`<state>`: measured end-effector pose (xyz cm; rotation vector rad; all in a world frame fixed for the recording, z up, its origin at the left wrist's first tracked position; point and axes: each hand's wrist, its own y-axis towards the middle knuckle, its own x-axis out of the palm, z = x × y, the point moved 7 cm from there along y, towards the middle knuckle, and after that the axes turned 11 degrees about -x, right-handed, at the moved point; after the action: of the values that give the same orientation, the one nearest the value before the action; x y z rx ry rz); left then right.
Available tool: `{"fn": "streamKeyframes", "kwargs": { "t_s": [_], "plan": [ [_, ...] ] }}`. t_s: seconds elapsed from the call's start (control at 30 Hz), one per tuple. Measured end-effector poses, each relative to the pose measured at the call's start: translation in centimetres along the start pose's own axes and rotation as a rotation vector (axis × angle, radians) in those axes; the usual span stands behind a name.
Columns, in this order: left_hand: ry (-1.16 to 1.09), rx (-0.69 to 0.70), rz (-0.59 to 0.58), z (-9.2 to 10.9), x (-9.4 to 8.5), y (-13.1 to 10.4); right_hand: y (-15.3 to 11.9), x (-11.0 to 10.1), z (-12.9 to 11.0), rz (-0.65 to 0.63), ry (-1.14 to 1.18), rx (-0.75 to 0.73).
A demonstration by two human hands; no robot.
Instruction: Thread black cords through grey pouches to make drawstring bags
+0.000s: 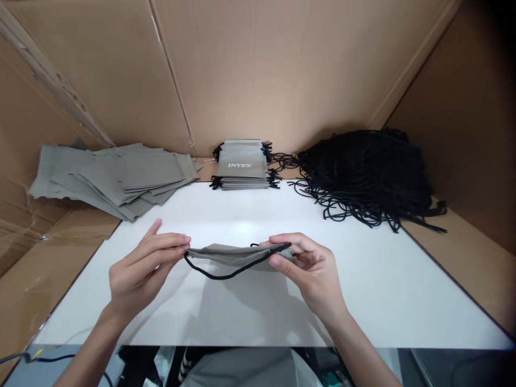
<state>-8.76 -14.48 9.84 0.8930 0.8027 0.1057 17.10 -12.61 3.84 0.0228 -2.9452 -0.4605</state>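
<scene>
A grey fabric pouch (226,252) is held up edge-on between my two hands, above the white tabletop. A black cord (220,277) hangs in a loop along its near side. My left hand (147,269) pinches the pouch's left corner, where the cord comes out, with one finger raised away. My right hand (310,266) grips the right end, thumb and forefinger closed on the cord and fabric. The cord's far end is partly hidden by the right hand.
Loose grey pouches (116,172) lie piled at the back left. A neat stack of corded pouches (242,164) marked INTEX sits at the back middle. A heap of black cords (363,172) lies back right. Cardboard walls (274,70) enclose the white table (382,301).
</scene>
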Motion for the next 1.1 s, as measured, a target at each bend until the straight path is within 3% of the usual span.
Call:
{"fn": "streamKeyframes", "kwargs": {
  "t_s": [0.1, 0.47, 0.57, 0.67, 0.77, 0.87, 0.97, 1.03, 1.1],
  "plan": [
    [-0.051, 0.013, -0.054, -0.1, 0.3, -0.2, 0.1, -0.1, -0.1, -0.028, -0.01, 0.016],
    [-0.2, -0.053, -0.075, 1.5, 1.5, -0.5, 0.6, -0.2, 1.4, -0.126, -0.01, 0.018],
    [-0.135, -0.037, -0.084, 2.2, 2.5, -0.6, 0.9, -1.7, 0.2, -0.125, -0.271, -0.079],
    [-0.059, 0.024, -0.103, 3.7, 4.2, -0.4, 0.8, -2.1, -3.4, -0.114, -0.719, -0.364],
    [-0.089, 0.081, -0.117, 5.3, 6.2, 0.2, 0.4, 0.5, -5.2, -0.352, -0.99, -0.571],
    [-0.136, 0.082, -0.127, 6.3, 7.2, 1.4, 0.6, 2.1, -4.6, -0.556, -1.024, -0.551],
    [-0.095, -0.11, -0.082, 5.2, 6.5, 2.8, 1.5, 1.2, -4.0, -0.493, -1.019, -0.479],
    [-0.133, -0.351, -0.074, 3.6, 6.1, 3.0, 1.9, 0.4, -3.9, -0.431, -0.992, -0.473],
    [-0.279, -0.584, -0.131, 2.4, 6.8, 2.5, 1.8, 0.0, -3.9, -0.403, -0.969, -0.475]
  ]
}}
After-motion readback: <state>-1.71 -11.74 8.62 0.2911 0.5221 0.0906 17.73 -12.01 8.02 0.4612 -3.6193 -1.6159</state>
